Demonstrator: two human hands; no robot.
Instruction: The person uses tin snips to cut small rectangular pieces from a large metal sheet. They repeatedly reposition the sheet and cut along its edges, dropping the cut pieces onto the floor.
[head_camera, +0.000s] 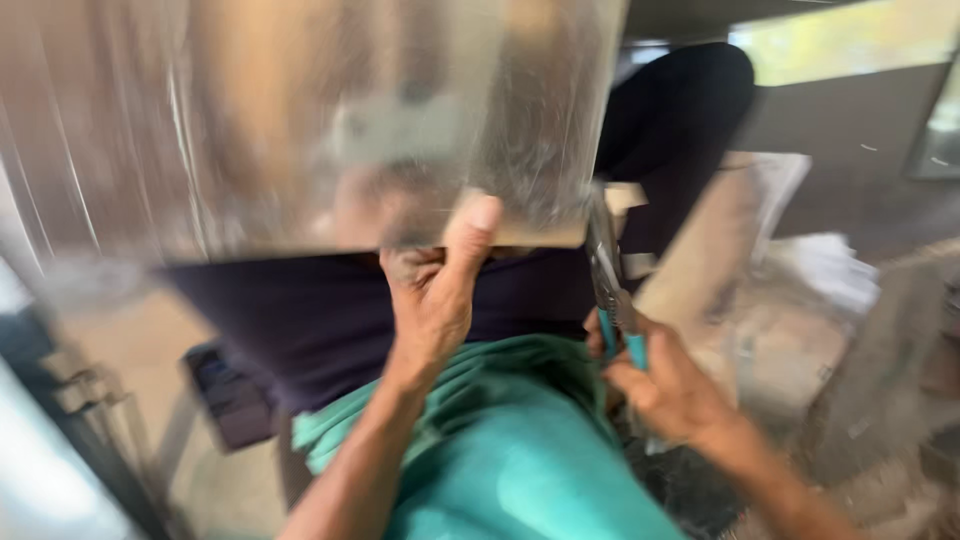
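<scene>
The left hand (432, 290) grips the shiny metal sheet (330, 120); the right hand (665, 385) holds blue-handled snips (610, 290). Best to cut slowly.

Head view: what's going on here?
A person holds up a shiny metal sheet in front of them, the left hand gripping its lower edge with the thumb pressed on the face. The right hand holds teal-handled snips with the blades at the sheet's lower right corner. The picture is blurred, so whether the blades are cutting cannot be told. Teal cloth covers the lap below.
</scene>
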